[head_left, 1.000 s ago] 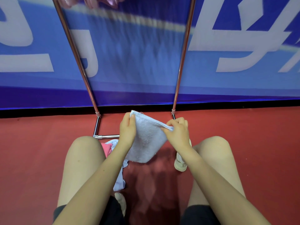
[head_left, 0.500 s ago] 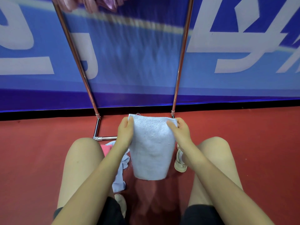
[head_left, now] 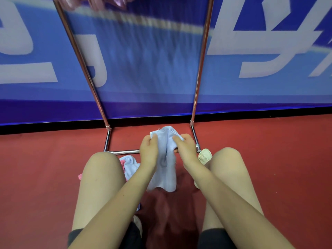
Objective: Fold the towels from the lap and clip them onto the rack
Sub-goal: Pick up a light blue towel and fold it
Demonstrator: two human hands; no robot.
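A pale blue towel [head_left: 166,169] hangs between my knees, folding lengthwise down its middle. My left hand [head_left: 148,150] pinches its upper left corner and my right hand [head_left: 185,148] pinches its upper right corner, the two hands close together. More towels, pale blue and pink [head_left: 128,165], lie bunched against my left thigh. The metal rack [head_left: 201,69] stands just ahead, its two uprights rising out of view and its base bar [head_left: 124,151] on the floor. Pink cloth [head_left: 100,2] hangs at the rack's top, blurred.
A blue banner wall [head_left: 269,51] with white lettering stands behind the rack. The floor [head_left: 45,177] is red. My shoe [head_left: 203,156] rests by the rack's right foot, beside my right knee.
My hands have come together, bringing the towel's two top corners toward each other, so the flat towel now creases down the middle. The view has tilted slightly.
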